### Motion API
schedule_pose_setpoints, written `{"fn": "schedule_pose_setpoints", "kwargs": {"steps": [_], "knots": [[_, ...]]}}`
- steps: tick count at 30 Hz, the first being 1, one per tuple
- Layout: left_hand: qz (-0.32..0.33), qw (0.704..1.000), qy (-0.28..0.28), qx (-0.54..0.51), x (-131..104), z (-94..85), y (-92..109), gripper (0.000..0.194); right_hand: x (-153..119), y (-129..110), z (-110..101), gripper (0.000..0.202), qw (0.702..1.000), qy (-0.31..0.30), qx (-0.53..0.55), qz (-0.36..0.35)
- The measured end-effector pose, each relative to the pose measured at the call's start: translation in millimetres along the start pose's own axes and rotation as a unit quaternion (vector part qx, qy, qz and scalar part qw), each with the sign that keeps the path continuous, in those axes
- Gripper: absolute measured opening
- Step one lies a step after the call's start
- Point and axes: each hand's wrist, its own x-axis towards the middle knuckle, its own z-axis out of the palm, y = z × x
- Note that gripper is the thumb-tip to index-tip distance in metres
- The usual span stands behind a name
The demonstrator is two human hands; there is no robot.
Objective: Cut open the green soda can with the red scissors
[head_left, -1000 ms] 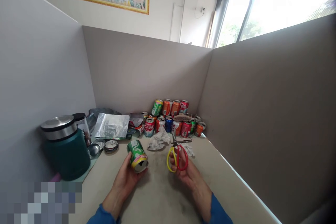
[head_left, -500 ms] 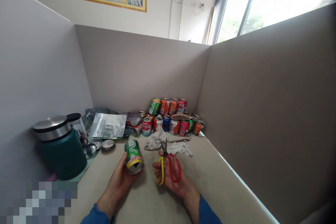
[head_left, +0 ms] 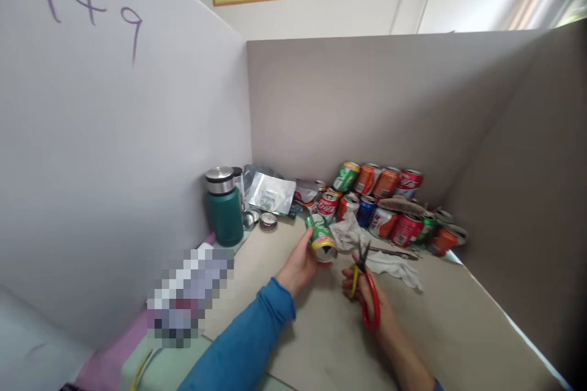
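The left hand [head_left: 300, 263] is wrapped around a green drink can [head_left: 321, 237], held on its side just above the tabletop [head_left: 435, 317], its cut-open end turned toward the person. The right hand [head_left: 373, 311] grips a pair of scissors [head_left: 364, 284] through the handles, one yellow and one red; the blades stand slightly parted and point toward the far edge.

Change noted: against the picture half a second back, the camera has swung left, so the left partition, marked 149 in pen, now fills much of the view. Hands and can sit right of centre. The scissor tips lie closer to the can's open end than before, near but apart, and the can is tilted more steeply. Judged from this, cutting has not begun; the tool is only being brought up to the can.

Count: one held can; one pair of scissors. A heap of drink cans [head_left: 389, 201] lies against the far wall toward the far right corner, roughly a dozen visible: red, orange, green and one blue. The exact number cannot be told owing to overlap. One green flask [head_left: 223, 206] with a steel lid stands by the left partition. Two crumpled white tissues [head_left: 389, 263] lie between the heap and the hands. One foil pouch [head_left: 270, 192] leans beyond the flask, with a few round can lids [head_left: 268, 220] beside it.
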Motion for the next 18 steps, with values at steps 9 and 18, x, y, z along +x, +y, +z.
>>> {"fn": "schedule_pose_setpoints", "kwargs": {"steps": [9, 18], "knots": [[-0.018, 0.996, -0.025, -0.088, 8.5, -22.7, -11.8, 0.050, 3.5, 18.4, -9.6, 0.066, 1.000, 0.001, -0.018, 0.022], [-0.018, 0.995, 0.024, -0.091, 13.8, -24.4, -5.9, 0.045, 2.1, 3.6, 8.0, 0.066, 0.998, 0.039, -0.040, 0.021]]}}
